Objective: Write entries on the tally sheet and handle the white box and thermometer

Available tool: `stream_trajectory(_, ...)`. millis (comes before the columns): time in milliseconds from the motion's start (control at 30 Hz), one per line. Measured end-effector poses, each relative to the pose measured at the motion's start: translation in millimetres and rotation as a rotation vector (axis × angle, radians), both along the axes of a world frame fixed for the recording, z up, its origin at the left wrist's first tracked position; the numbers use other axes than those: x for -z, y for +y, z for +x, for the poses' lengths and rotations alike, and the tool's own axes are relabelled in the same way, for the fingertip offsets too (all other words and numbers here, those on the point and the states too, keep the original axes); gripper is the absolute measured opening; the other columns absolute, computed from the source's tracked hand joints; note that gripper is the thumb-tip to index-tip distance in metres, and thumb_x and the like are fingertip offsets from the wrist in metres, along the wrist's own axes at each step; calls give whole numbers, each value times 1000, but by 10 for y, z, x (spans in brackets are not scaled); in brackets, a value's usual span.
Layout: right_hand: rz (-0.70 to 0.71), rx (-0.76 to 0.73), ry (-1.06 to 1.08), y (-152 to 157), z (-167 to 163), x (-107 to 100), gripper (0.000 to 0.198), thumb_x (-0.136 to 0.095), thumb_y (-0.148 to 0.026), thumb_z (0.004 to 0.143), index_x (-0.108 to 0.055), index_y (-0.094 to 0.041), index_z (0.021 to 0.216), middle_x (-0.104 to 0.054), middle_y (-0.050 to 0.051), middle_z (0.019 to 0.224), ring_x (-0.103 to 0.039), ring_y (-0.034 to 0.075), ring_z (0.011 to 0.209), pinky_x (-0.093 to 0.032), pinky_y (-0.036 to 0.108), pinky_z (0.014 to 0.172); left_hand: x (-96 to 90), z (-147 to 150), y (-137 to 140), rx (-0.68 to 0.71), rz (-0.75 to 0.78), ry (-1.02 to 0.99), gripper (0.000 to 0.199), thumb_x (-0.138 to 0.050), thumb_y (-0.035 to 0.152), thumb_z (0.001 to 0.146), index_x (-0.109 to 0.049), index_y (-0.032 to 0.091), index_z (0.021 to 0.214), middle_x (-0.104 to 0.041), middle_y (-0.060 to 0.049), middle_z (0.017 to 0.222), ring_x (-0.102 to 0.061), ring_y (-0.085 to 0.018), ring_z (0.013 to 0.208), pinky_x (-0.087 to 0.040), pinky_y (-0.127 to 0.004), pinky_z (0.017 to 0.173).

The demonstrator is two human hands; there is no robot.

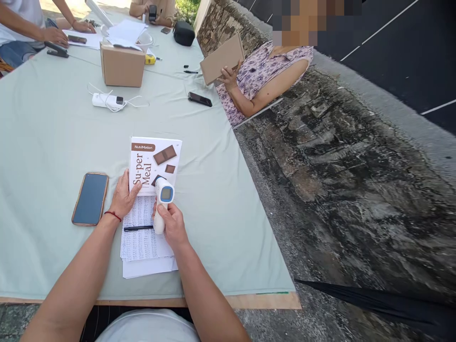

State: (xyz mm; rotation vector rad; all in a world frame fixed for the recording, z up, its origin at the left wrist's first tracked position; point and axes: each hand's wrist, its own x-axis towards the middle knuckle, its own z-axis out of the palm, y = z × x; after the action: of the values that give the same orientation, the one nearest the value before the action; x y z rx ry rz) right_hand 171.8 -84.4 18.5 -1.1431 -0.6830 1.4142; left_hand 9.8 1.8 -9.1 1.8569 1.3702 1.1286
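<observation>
My right hand [173,225] is wrapped round the handle of a white infrared thermometer [159,224] with a blue-framed screen. Its head is over the lower right of a white box [164,164] printed "NutriMotion Su-per Meal". At the box's lower left edge, my left hand [124,197] grips it, thumb on the front face and fingers along the side. Below the box, partly covered by it, are printed sheets of paper [140,249]. A black pen [138,228] rests across them. Left of my left hand, a phone [90,198] in a brown-edged case lies flat.
Further up the cloth-covered table [42,156] are a white device with a cable [107,100], a cardboard box [122,66], another phone [200,99] and a black case [184,33]. A person at the right holds a brown box [221,59]. Other people's hands [55,36] are at the far end.
</observation>
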Motion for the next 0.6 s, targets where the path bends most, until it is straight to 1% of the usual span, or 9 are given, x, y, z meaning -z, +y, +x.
stream_trajectory(133, 0, -5, 5, -31, 3, -121, 45, -80, -59, 66, -61, -22, 83, -56, -4, 64, -46, 12, 56, -39, 28, 54, -67, -19, -10, 10, -18, 2, 71, -52, 70, 93, -48, 21, 145, -62, -14, 129, -56, -33, 120, -45, -51, 104)
stream_trajectory(267, -11, 36, -11, -137, 63, -256, 43, -79, -56, 68, -64, -21, 88, -57, -3, 68, -46, 12, 58, -41, 28, 56, -118, -22, -7, 17, -23, 9, 72, -51, 73, 91, -51, 21, 141, -63, -14, 127, -56, -34, 118, -46, -52, 102)
stream_trajectory(467, -22, 140, -54, -301, 300, -351, 41, -80, -53, 67, -66, -20, 87, -60, -2, 72, -48, 12, 60, -43, 28, 58, -151, -30, 34, 5, -22, 12, 76, -49, 79, 89, -53, 20, 138, -65, -14, 122, -58, -36, 114, -46, -53, 99)
stream_trajectory(600, -14, 189, -57, -371, 446, -389, 41, -80, -53, 66, -65, -20, 85, -62, 0, 74, -50, 13, 63, -44, 28, 57, -190, -43, 55, 7, -2, 19, 74, -49, 78, 89, -53, 22, 138, -65, -13, 121, -59, -35, 112, -48, -52, 96)
